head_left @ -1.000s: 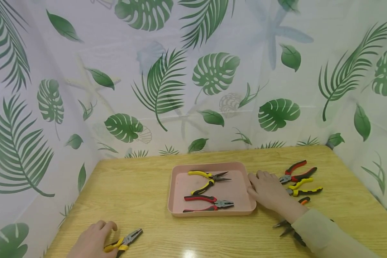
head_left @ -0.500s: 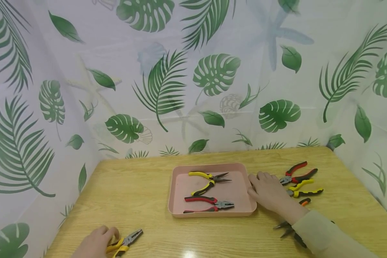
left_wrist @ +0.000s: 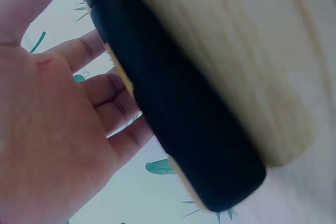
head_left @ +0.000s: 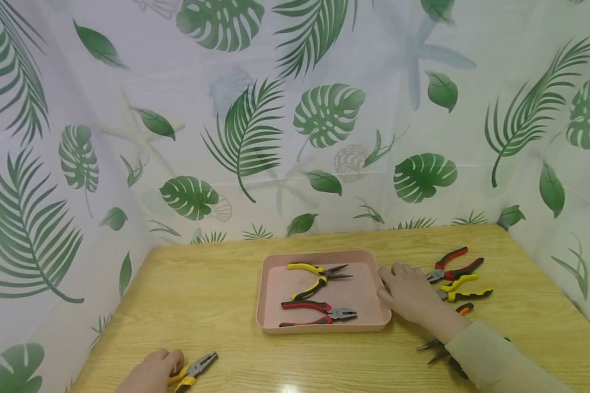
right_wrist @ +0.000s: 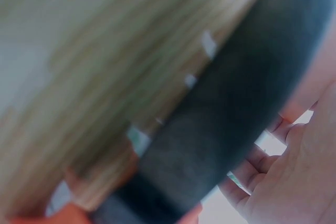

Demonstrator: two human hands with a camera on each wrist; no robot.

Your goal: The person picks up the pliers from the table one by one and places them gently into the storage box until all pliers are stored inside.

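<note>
My left hand holds a pair of yellow-and-black combination pliers at the table's left front, the jaws pointing up and right. In the left wrist view, the thumb lies at the end of a black handle, with bent fingers behind it. Across the table, my right hand rests at the right rim of a pink tray, fingertips touching it. Inside lie yellow-black long-nose pliers and red-black combination pliers.
Right of the tray lie red-black pliers, yellow-black pliers and an orange-black handle. Dark plier tips show partly under the right forearm. A leaf-print cloth hangs behind and beside the wooden table.
My left hand has shifted slightly right, its raised forefinger coming down and bending over the pliers' handles. My right hand and the tray stay in place.
</note>
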